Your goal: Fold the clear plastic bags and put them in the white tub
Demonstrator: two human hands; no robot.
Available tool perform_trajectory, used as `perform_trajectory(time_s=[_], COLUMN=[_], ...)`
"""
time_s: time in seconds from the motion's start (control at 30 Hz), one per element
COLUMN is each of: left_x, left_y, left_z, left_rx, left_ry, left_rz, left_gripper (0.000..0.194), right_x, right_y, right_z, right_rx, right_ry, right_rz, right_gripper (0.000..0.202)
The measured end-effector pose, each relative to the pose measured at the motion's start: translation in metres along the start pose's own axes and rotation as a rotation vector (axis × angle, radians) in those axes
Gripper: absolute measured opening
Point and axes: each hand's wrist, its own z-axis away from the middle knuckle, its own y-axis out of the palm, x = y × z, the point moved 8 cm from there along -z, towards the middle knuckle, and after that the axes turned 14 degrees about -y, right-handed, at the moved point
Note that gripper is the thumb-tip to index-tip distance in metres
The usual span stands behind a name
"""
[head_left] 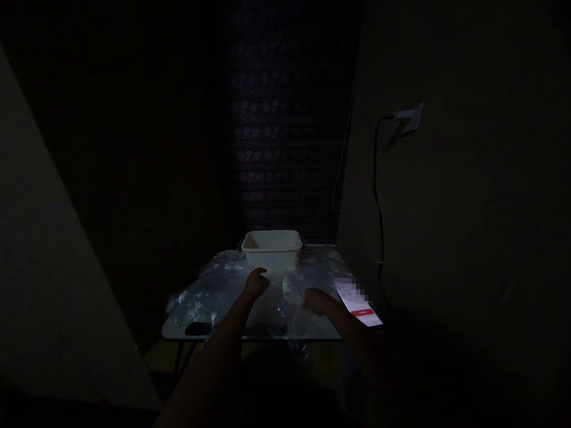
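A crinkled clear plastic sheet [285, 288] lies spread over a small white-topped table. My left hand [257, 283] is over its middle, fingers curled in and one digit sticking out to the right; whether it grips anything is too dark to see. To the right, my right hand [314, 301] is closed in a fist against the plastic, with folds of it gathering at the fingers. Just beyond both hands, at the far side of the table, stands a white rectangular tub [273, 258] with dark side handles.
A lit phone [359, 303] rests at the table's right edge. The tabletop [173, 328] has a dark handle slot at the near left. A black cable [377, 178] hangs from a wall outlet [413, 117] on the right. Dark blinds [276, 131] cover the back; the room is very dim.
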Motion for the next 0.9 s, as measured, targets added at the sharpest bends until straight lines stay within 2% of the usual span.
perform_trajectory(time_s=[0.13,0.23,0.4,0.5,0.6,0.67,0.8,0.9], left_x=[-0.016,-0.030,-0.038,-0.038,-0.038,-0.037,-0.030,-0.025], left_y=[-0.004,-0.006,-0.011,-0.015,-0.021,-0.027,-0.044,-0.053], left_z=[0.006,0.017,0.035,0.039,0.037,0.034,0.027,0.024], left_rx=[0.018,0.090,0.226,0.230,0.186,0.111,-0.060,-0.135], left_ry=[0.069,0.157,0.181,0.175,0.185,0.190,0.173,0.158], left_rz=[0.008,0.099,0.335,0.392,0.406,0.406,0.430,0.496], left_gripper=[0.026,0.022,0.019,0.018,0.022,0.025,0.029,0.032], right_x=[-0.003,0.000,0.013,0.028,0.031,0.029,0.020,0.011], right_y=[-0.008,-0.012,-0.008,-0.010,-0.021,-0.027,-0.034,-0.038], right_z=[0.000,-0.001,-0.010,-0.016,-0.020,-0.021,-0.019,-0.014], right_rx=[-0.067,-0.130,-0.213,-0.201,-0.294,-0.356,-0.402,-0.425], right_ry=[0.005,-0.021,-0.095,-0.156,-0.152,-0.137,-0.123,-0.103], right_rz=[-0.016,-0.072,-0.586,-0.708,-0.752,-0.776,-0.790,-0.792], right_gripper=[0.016,0.021,0.039,0.031,0.015,0.008,0.007,0.007])
